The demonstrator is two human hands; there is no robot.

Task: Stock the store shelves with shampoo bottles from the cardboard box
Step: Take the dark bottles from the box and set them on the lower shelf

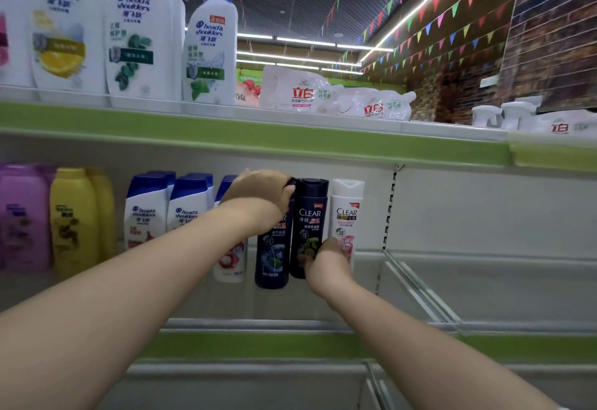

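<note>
Shelving step: gripping left dark bottle by its cap with curled left hand fingers, right dark bottle low with curled right hand fingers. Next, likely: straighten, release.

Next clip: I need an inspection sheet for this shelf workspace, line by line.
Surface: middle shelf, bare metal to the right of the bottles.
Job's things: blue-label CLEAR bottle and green-label CLEAR bottle, both black, side by side left of a white CLEAR bottle; cardboard box not in view.
Clutter: nothing seen.
Grips: left hand curls over the blue-label bottle's cap; right hand holds the green-label bottle low down.
Cables: nothing seen.
Surroundings: Head & Shoulders bottles and refill pouches on the upper shelf; brick-pattern wall at right.
</note>
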